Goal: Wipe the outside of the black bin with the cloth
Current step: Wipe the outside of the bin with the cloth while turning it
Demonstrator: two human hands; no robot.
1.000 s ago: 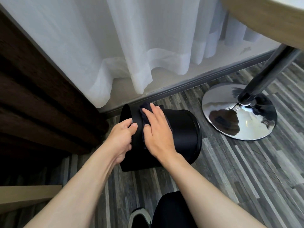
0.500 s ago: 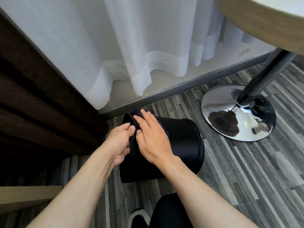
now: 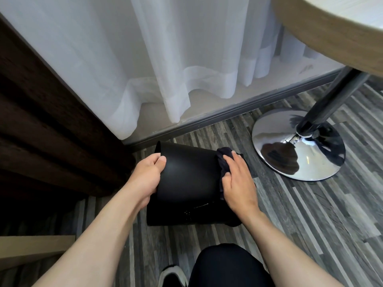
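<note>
Near the middle of the frame, low down, the black bin (image 3: pixel 186 183) lies on its side on the grey striped floor (image 3: pixel 300 224). At its left end the left hand (image 3: pixel 145 179) grips the edge, thumb on the outer wall, fingers curled around behind. At its right end the right hand (image 3: pixel 238 183) lies flat, fingers together, pressing the dark cloth (image 3: pixel 222 160) against the bin's outside. A chrome base (image 3: pixel 298 146) of the round desk (image 3: pixel 331 27) stands at centre right; white curtains (image 3: pixel 145 59) hang above.
</note>
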